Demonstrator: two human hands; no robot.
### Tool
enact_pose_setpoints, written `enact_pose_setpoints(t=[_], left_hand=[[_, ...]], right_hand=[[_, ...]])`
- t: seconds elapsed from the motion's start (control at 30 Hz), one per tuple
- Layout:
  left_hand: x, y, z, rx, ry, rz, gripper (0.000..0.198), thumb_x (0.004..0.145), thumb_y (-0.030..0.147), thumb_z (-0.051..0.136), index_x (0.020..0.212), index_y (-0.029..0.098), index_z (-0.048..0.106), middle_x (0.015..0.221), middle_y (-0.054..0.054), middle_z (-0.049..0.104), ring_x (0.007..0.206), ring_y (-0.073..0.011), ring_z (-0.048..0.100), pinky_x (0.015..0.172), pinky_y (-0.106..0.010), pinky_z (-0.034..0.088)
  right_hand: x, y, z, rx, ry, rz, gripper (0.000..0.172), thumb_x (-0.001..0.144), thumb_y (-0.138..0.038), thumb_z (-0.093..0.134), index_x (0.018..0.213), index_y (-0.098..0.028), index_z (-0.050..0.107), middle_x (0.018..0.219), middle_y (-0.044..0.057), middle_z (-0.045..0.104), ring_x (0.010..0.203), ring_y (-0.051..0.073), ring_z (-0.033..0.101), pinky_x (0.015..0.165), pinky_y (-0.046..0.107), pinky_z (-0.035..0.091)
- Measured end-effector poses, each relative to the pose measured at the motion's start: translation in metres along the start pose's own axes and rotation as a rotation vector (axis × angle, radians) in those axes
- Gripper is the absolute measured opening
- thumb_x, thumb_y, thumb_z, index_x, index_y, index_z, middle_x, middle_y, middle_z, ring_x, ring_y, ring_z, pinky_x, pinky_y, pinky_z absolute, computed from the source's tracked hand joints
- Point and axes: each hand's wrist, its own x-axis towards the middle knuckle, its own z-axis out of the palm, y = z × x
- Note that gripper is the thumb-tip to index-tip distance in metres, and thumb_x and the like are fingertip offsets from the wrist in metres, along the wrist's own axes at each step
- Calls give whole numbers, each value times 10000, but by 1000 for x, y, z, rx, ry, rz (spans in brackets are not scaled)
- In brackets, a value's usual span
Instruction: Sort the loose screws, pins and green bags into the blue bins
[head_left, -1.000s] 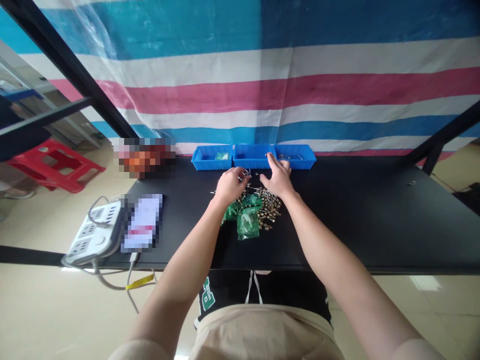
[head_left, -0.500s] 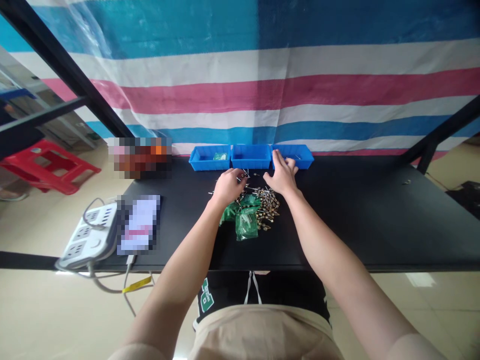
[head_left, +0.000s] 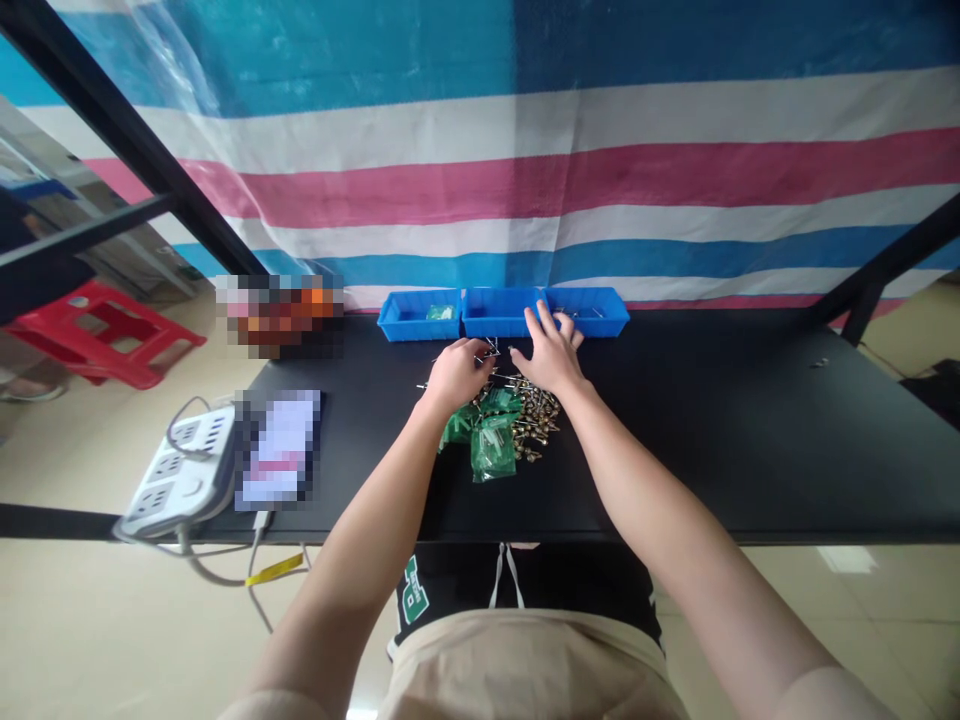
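My left hand (head_left: 455,372) is curled at the back left of the pile, its fingers closed on several thin metal pins whose ends poke out by the fingertips. My right hand (head_left: 553,358) hovers in front of the middle and right bins with fingers apart and nothing visible in it; its thumb is near a small metal piece on the table. Between my forearms lies a pile of small metal pieces (head_left: 538,408) with thin shanks and wider brassy ends. Green plastic packets (head_left: 495,452) lie against its front left, partly hidden by my left wrist.
Behind the pile stand a left blue bin (head_left: 394,318) with a small packet, a middle blue bin (head_left: 495,328), and a right blue bin (head_left: 611,328) with a few metal pieces. A white power strip (head_left: 184,465) and a blurred flat item (head_left: 281,450) lie on the black table (head_left: 735,430).
My right hand has moved left and slightly toward me, off the right bin, and its fingers have spread. My left hand stays in place.
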Motion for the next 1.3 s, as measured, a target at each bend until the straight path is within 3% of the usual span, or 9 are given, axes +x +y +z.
enact_pose_setpoints(t=[0.1, 0.17, 0.33, 0.43, 0.57, 0.8, 0.97, 1.3], left_hand=[[0, 0, 0, 7, -4, -12, 220, 854, 284, 587, 995, 168, 709, 928, -82, 695, 848, -214, 638, 795, -327, 507], [0, 0, 0, 12, -7, -22, 217, 848, 265, 581, 997, 173, 709, 937, -82, 696, 845, -212, 638, 799, -323, 506], [0, 1, -1, 10, -15, -25, 227, 846, 252, 571, 1008, 178, 711, 946, -78, 701, 848, -209, 640, 800, -312, 503], [-1, 2, -1, 18, -27, -29, 235, 848, 265, 575, 1014, 172, 713, 948, -76, 701, 857, -211, 640, 807, -313, 503], [-1, 2, -2, 33, -45, -23, 231, 848, 273, 573, 1002, 172, 712, 948, -75, 701, 869, -211, 639, 804, -309, 506], [-1, 1, -1, 32, -48, 0, 237, 844, 265, 566, 1004, 168, 712, 932, -76, 699, 853, -211, 641, 785, -307, 506], [0, 1, -1, 32, -48, 1, 234, 844, 264, 565, 999, 171, 713, 934, -73, 696, 845, -202, 640, 782, -297, 505], [0, 0, -1, 26, -58, 8, 255, 847, 289, 568, 1009, 157, 713, 932, -83, 692, 866, -214, 636, 785, -309, 502]], right_hand=[[-4, -8, -8, 47, 28, -54, 538, 908, -383, 484, 1387, -139, 505, 1374, 171, 519, 1216, 353, 414, 1004, 505, 372], [-7, -14, -13, 60, -51, -116, 460, 924, -369, 467, 1314, -149, 569, 1235, 149, 592, 1159, 301, 484, 989, 424, 410], [-12, -25, -18, -19, -333, -117, 480, 915, -457, 503, 1310, -192, 568, 1234, 140, 588, 1139, 297, 557, 904, 387, 474], [-13, -27, -15, -43, -414, -120, 473, 932, -463, 476, 1305, -191, 580, 1269, 144, 580, 1160, 306, 566, 929, 404, 472], [-14, -28, -12, -23, -399, -137, 397, 948, -406, 463, 1251, -208, 624, 1267, 127, 597, 1144, 291, 590, 918, 389, 481], [-14, -25, -5, 82, -330, -149, 252, 933, -331, 534, 1091, -232, 703, 1068, 99, 669, 984, 250, 649, 787, 322, 489], [-12, -20, 2, 191, -297, -154, 180, 911, -274, 582, 976, -197, 731, 951, 80, 671, 896, 207, 650, 777, 283, 467], [-11, -16, 8, 248, -242, -176, 178, 896, -191, 565, 921, -160, 738, 904, 80, 676, 836, 182, 635, 770, 266, 451]])
